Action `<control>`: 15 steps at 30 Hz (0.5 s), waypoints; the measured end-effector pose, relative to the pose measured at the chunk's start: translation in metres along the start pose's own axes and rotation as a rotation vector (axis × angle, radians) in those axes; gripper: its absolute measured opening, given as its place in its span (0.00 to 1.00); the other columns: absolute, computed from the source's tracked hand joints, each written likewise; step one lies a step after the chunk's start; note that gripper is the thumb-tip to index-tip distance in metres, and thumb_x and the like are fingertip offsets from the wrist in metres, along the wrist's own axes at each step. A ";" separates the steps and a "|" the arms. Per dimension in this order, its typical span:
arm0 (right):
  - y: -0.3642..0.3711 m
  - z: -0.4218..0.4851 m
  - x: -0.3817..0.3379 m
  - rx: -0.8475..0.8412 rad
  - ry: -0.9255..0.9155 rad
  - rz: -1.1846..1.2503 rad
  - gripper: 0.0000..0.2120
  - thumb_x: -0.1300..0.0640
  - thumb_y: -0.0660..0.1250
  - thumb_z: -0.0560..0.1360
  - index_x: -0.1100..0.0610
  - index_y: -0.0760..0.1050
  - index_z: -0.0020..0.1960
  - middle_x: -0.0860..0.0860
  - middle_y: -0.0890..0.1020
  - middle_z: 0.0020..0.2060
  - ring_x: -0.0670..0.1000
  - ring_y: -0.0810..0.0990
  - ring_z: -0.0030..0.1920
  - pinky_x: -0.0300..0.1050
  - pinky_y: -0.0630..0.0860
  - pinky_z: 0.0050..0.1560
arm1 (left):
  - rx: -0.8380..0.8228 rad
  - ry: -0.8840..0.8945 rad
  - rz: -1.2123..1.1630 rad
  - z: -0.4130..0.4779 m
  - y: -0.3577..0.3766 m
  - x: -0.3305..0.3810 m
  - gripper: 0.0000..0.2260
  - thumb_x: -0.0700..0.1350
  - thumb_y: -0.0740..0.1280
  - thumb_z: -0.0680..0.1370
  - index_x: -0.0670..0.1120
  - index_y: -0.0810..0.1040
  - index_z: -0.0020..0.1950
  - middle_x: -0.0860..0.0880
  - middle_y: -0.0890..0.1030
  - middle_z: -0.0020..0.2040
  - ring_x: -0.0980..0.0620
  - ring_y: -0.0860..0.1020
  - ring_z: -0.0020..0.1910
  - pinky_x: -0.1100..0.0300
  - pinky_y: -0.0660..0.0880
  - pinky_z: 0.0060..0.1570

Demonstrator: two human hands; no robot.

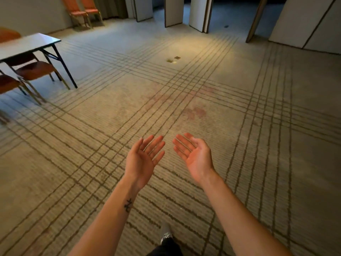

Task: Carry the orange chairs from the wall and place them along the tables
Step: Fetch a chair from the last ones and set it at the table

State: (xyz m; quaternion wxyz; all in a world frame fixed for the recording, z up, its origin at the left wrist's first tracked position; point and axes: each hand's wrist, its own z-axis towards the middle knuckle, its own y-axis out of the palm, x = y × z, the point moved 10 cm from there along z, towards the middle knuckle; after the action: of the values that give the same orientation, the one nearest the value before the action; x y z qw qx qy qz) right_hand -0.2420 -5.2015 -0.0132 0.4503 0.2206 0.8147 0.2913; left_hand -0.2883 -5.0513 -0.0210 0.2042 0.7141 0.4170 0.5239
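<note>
Head view shows the job partly done, as I judge it: at the far left two orange chairs [79,13] stand side by side against the wall [36,13], not yet fetched; at the near left at least two placed chairs [36,69] sit tucked along the table [27,44]; the left hand [144,159] and right hand [195,156] hover palm-up over the carpet [239,163], fingers straight and relaxed, holding nothing, touching nothing, well apart from every chair.
</note>
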 end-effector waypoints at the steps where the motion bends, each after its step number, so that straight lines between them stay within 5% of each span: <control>1: 0.009 0.016 -0.007 0.003 -0.011 -0.002 0.18 0.56 0.55 0.83 0.64 0.71 0.69 0.62 0.83 0.59 0.61 0.82 0.60 0.55 0.77 0.64 | -0.003 0.013 -0.009 0.018 0.005 0.013 0.17 0.51 0.57 0.84 0.43 0.73 0.68 0.40 0.81 0.66 0.40 0.77 0.68 0.42 0.63 0.76; 15: 0.164 0.307 -0.055 -0.074 0.069 -0.012 0.18 0.56 0.57 0.83 0.63 0.72 0.68 0.61 0.83 0.59 0.60 0.83 0.60 0.56 0.75 0.66 | 0.040 0.100 0.040 0.289 0.036 0.176 0.18 0.51 0.56 0.84 0.42 0.73 0.68 0.40 0.80 0.66 0.40 0.77 0.68 0.42 0.65 0.75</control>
State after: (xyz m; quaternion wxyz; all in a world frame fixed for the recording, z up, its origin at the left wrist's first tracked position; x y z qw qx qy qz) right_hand 0.0666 -5.0308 0.0005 0.4316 0.1887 0.8197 0.3260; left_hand 0.0089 -4.8876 0.0007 0.1582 0.6990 0.4230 0.5545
